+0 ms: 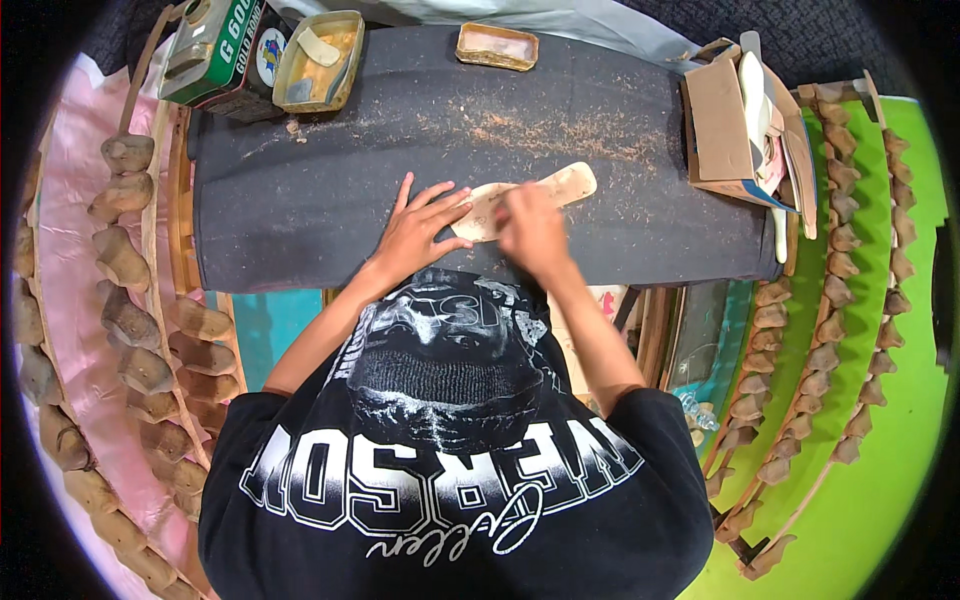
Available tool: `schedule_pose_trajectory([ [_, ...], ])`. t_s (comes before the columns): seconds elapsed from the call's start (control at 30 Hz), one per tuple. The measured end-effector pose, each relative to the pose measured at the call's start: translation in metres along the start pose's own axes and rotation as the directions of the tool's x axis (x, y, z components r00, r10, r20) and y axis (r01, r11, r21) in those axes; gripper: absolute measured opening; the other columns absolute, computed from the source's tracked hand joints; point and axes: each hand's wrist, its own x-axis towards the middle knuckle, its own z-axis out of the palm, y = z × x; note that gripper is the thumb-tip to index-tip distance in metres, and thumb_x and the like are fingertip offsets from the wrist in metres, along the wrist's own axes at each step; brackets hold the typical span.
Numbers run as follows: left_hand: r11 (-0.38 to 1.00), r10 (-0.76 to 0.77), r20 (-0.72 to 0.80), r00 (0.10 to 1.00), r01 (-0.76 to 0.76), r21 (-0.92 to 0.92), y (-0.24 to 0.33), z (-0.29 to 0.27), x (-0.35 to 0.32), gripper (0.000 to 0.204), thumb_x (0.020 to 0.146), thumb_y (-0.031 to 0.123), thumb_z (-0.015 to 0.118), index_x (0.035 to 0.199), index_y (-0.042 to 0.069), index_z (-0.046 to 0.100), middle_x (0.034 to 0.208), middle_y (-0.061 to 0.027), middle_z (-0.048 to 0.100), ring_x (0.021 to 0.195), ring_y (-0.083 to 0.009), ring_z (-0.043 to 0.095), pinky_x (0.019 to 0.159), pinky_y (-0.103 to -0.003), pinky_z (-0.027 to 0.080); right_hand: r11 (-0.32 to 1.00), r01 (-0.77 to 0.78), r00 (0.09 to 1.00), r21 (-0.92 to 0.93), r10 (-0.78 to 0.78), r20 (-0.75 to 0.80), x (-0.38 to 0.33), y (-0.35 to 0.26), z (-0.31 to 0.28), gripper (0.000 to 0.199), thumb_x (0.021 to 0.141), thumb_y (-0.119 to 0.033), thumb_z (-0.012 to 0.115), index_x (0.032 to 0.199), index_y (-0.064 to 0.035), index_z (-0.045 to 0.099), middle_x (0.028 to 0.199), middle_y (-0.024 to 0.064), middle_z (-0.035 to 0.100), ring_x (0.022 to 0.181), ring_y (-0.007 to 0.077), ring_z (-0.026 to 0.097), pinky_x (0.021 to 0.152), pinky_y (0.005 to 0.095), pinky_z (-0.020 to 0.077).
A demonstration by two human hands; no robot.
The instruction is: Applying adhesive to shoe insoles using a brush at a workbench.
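Note:
A pale, sole-shaped insole (572, 184) with dark specks lies slantwise on the dark-covered table. My left hand (408, 238) rests with spread fingers at its left end, fingertips and thumb on its edge. Over the middle of the insole, my right hand (536, 232) is closed and slightly smeared by motion. Something small and reddish shows at its fingers, but its kind is hidden.
Brown shavings (560, 133) are strewn across the table cloth (400, 110). At the back stand a green metal can (200, 60), a yellowish tub (302, 103) and a small shallow dish (497, 62). A cardboard box (712, 125) stands right; wooden shoe lasts (125, 255) line racks on both sides.

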Motion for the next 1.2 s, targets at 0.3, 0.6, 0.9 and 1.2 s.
schedule_pose_trajectory([
  [0.3,0.998,-0.052,-0.035,0.998,0.051,-0.033,0.008,-0.006,0.005,0.081,0.086,0.04,0.085,0.156,0.016,0.053,0.151,-0.0021,0.064,0.146,-0.0255,0.051,0.13,-0.063,0.014,0.906,-0.297,0.949,0.303,0.316,-0.015,0.031,0.026,0.009,0.021,0.093,-0.012,0.074,0.106,0.0012,0.064,0.098,0.0224,0.07,0.092,0.0452,0.069,0.079,0.0516,0.0552],
  [0.6,0.99,-0.082,-0.064,0.995,0.074,-0.119,0.004,-0.004,0.005,0.11,0.079,0.041,0.089,0.168,0.016,0.029,0.142,0.0022,0.069,0.14,-0.0244,0.054,0.13,-0.059,0.015,0.943,0.181,0.976,0.28,-0.208,0.069,0.005,-0.028,0.016,0.027,0.078,-0.007,0.073,0.102,-0.0058,0.062,0.099,0.0179,0.064,0.092,0.0399,0.066,0.08,0.0503,0.0564],
  [0.9,0.976,-0.153,-0.148,0.977,0.126,-0.177,0.006,-0.004,0.008,0.11,0.071,0.04,0.093,0.165,0.017,0.04,0.129,-0.002,0.071,0.133,-0.027,0.057,0.129,-0.055,0.023,0.919,-0.13,0.981,0.373,0.175,-0.088,0.028,-0.008,0.024,0.021,0.089,-0.008,0.074,0.104,0.0006,0.063,0.093,0.0198,0.067,0.085,0.0422,0.067,0.075,0.0485,0.0535],
  [1.2,0.978,-0.148,-0.167,0.975,0.12,-0.168,0.006,-0.003,0.006,0.108,0.069,0.042,0.094,0.162,0.018,0.044,0.116,-0.0047,0.067,0.127,-0.0287,0.058,0.128,-0.056,0.025,0.824,-0.382,0.9,0.419,0.434,-0.033,0.039,0.005,0.018,0.024,0.089,-0.017,0.082,0.095,0.0022,0.071,0.077,0.0189,0.068,0.065,0.0312,0.067,0.06,0.0423,0.0515],
])
